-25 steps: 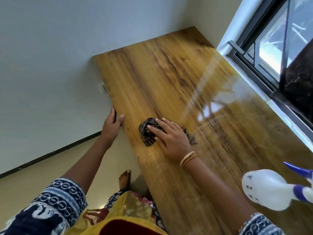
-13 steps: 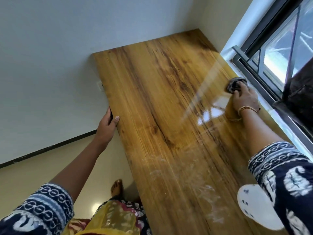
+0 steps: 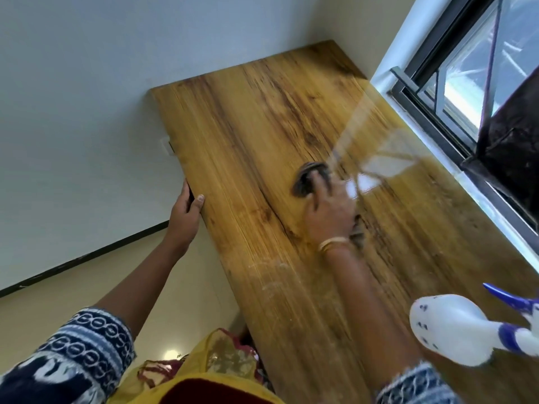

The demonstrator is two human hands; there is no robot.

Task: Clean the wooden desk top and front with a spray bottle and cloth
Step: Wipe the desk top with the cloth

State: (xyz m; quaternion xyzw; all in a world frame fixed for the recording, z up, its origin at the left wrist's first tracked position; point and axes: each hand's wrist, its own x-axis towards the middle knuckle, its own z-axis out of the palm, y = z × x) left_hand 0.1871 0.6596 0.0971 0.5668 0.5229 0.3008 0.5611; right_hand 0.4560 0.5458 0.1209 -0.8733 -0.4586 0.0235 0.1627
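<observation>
The wooden desk (image 3: 262,126) runs from the lower right toward the far corner. Its top is glossy, with pale smears near the front. My right hand (image 3: 329,211), blurred by motion, presses flat on a dark patterned cloth (image 3: 306,176) near the middle of the top. Cloth shows beyond my fingertips and beside my wrist. My left hand (image 3: 185,217) grips the desk's front edge, thumb on top and fingers wrapped under. A white spray bottle (image 3: 449,328) with a blue nozzle rests on the desk at the lower right, apart from both hands.
A dark-framed window (image 3: 455,91) runs along the desk's right side, with a dark cover (image 3: 513,153) hanging in front of it. A pale wall meets the desk's far end. A wall socket (image 3: 166,147) sits by the desk's left corner. Beige floor lies below the left edge.
My right hand swept the cloth from near the front edge out to the window side, and has now come back to the middle of the top. My left hand has kept its grip on the edge.
</observation>
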